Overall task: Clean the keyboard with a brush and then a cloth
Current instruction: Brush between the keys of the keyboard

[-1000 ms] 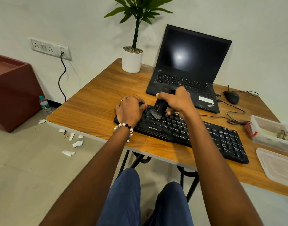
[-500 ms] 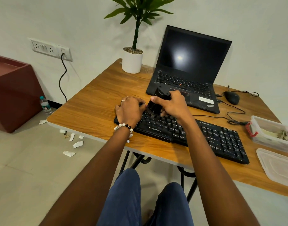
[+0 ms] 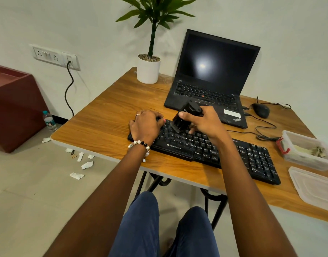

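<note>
Right hand (image 3: 202, 121) grips brush (image 3: 185, 115), bristles on keyboard (image 3: 206, 147) far-left keys — left hand (image 3: 146, 125) curls over its left end. Brushing underway; cloth stage not begun, no cloth seen.

An office-like room: a wooden desk (image 3: 107, 115) carries an open laptop (image 3: 211, 82), wired mouse (image 3: 261, 110) and potted plant (image 3: 149, 69).

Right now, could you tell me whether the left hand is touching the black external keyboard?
Touching: the head view shows the left hand resting on the keyboard's left end, fingers curled over its far edge.
</note>
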A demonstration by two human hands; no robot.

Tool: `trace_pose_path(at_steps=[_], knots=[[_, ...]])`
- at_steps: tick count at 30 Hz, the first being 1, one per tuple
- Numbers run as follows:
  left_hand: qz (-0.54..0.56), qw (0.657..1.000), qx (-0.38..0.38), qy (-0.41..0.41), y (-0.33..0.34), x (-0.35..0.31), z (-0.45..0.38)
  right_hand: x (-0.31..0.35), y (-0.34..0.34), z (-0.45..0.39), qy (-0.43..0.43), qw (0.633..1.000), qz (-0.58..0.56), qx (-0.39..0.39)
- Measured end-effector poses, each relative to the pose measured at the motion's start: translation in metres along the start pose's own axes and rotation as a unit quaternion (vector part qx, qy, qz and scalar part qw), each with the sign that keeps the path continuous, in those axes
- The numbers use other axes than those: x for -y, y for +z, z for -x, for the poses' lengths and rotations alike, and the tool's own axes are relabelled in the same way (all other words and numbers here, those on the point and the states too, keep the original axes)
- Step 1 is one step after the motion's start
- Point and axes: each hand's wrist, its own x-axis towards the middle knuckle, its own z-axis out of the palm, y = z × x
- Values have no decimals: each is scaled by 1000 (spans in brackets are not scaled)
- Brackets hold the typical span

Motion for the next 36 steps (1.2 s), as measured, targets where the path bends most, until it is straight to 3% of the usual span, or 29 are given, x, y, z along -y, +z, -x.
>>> trace_pose_path(at_steps=[10, 15, 22, 26, 28, 36], knots=[[-6, 1000, -3, 8, -1, 0, 1, 8, -29, 0, 47, 987, 151, -22], [-7, 1000, 1, 6, -1, -1, 1, -5, -15, 10, 39, 998, 4, -39], [-5, 1000, 2, 6, 0, 0, 1, 5, -26, 8, 61, 990, 120, -47], [-5, 1000, 0, 3, -1, 0, 1, 13, 6, 12, 31, 998, -32, -38], [-6, 1000, -2, 2, -1, -1, 1, 9, 19, 14, 21, 998, -49, -38], [-1, 1000, -5, 2, 0, 0, 1, 5, -20, 16, 69, 992, 108, 2]])
